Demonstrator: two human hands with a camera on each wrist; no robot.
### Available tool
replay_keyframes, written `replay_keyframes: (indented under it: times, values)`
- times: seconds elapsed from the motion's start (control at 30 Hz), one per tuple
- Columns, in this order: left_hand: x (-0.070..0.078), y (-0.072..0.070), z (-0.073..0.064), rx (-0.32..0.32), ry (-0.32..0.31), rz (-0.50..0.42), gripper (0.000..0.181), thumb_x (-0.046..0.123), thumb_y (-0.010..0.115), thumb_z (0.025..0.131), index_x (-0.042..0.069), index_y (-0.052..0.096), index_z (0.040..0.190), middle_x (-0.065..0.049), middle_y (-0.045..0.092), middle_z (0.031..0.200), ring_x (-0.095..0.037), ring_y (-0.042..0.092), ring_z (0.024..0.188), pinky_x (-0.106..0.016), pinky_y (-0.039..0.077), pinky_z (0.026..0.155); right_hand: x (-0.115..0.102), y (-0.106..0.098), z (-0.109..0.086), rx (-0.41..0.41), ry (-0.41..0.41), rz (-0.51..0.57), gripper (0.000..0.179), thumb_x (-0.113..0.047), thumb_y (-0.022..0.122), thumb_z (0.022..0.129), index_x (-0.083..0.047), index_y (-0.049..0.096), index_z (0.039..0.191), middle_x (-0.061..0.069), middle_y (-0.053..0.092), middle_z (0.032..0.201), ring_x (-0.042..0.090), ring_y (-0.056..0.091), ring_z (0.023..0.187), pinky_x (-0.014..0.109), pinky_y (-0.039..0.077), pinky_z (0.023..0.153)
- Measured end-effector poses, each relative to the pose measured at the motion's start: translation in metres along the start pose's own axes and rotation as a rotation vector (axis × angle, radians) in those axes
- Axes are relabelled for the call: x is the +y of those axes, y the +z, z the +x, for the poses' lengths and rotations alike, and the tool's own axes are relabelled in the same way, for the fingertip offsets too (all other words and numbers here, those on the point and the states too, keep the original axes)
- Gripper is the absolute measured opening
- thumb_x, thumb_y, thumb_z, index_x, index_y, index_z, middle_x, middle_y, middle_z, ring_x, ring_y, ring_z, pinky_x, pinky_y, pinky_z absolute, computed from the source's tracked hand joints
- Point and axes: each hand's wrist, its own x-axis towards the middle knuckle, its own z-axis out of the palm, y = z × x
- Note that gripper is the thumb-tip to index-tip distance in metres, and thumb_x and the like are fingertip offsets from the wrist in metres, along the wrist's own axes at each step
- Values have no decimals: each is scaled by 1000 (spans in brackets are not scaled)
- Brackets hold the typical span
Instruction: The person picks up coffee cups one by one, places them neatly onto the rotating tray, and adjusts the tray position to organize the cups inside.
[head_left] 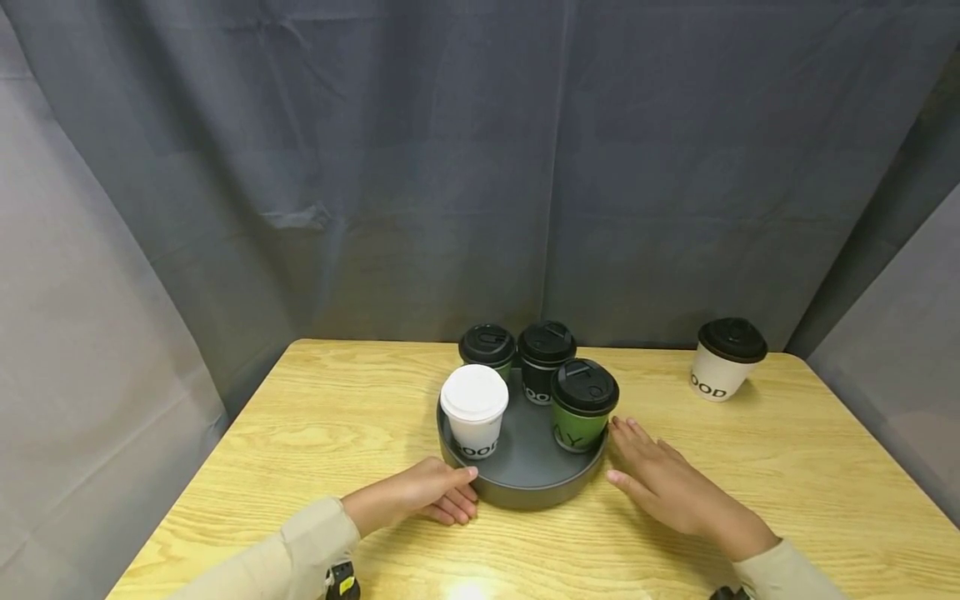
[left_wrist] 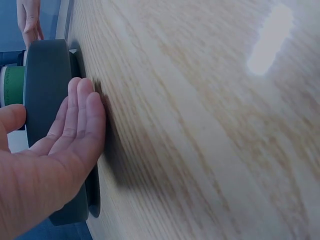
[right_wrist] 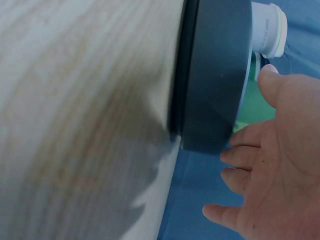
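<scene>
A round dark grey tray (head_left: 525,497) with a raised rim sits on the wooden table. On it stand a white-lidded white cup (head_left: 476,421), a green cup (head_left: 579,427) with black lid, a black cup (head_left: 546,358), and another black-lidded cup (head_left: 487,346) partly hidden behind the white one. My left hand (head_left: 431,492) is at the tray's front left, its straight fingers (left_wrist: 82,107) along the outer wall and its thumb by the rim. At the tray's right side, my right hand (head_left: 663,487) has its fingers spread, fingertips close to the wall; contact is unclear.
A white cup (head_left: 723,367) with a black lid stands apart on the table (head_left: 315,425), at the back right. Behind the table's far edge hangs a dark grey curtain (head_left: 450,183). Pale cloth (head_left: 82,333) hangs at the left side.
</scene>
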Motion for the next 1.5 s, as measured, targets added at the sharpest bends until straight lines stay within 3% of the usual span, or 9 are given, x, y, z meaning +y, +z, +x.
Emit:
replay_keyframes:
  times: [0.13, 0.33, 0.57, 0.8, 1.1, 1.5]
  values:
    - [0, -1, 0, -8, 3, -9, 49, 39, 47, 100, -7, 65, 103, -11, 72, 87, -11, 67, 70, -28, 57, 67, 10, -13, 0, 24, 17, 7, 66, -42, 46, 100, 2, 30, 148, 25, 22, 154, 48, 16, 141, 71, 21, 104]
    - [-1, -1, 0, -11, 7, -14, 49, 39, 48, 100, -7, 65, 102, -10, 72, 87, -11, 67, 70, -27, 57, 67, 30, -46, 1, 110, 105, -40, 71, -45, 49, 98, 0, 27, 149, 32, 20, 152, 53, 11, 139, 75, 20, 99]
    - [-2, -1, 1, -13, 10, -19, 49, 39, 48, 100, -7, 65, 102, -10, 72, 87, -11, 66, 69, -27, 57, 67, 70, -76, 13, 326, 161, -86, 72, -40, 51, 99, 4, 23, 149, 38, 16, 149, 60, 8, 135, 79, 16, 95]
    - [-1, -1, 1, -17, 4, -19, 51, 40, 48, 100, -8, 65, 103, -11, 72, 88, -11, 66, 70, -27, 57, 68, 111, -87, 37, 468, 302, -65, 76, -41, 50, 98, 8, 20, 147, 40, 6, 149, 60, 1, 136, 78, 14, 97]
    - [-3, -2, 3, -16, 6, -16, 50, 40, 48, 100, -7, 65, 102, -10, 72, 88, -12, 67, 71, -27, 57, 67, 143, -81, 56, 451, 475, 12, 90, -52, 48, 95, 4, 6, 150, 40, -5, 148, 61, -4, 133, 81, 16, 87]
    - [-4, -2, 3, -19, 8, -26, 50, 41, 48, 99, -7, 65, 102, -10, 72, 88, -12, 67, 70, -27, 57, 67, 155, -74, 67, 478, 536, 19, 88, -54, 45, 95, 6, 12, 149, 43, 1, 146, 66, 9, 128, 79, 23, 84]
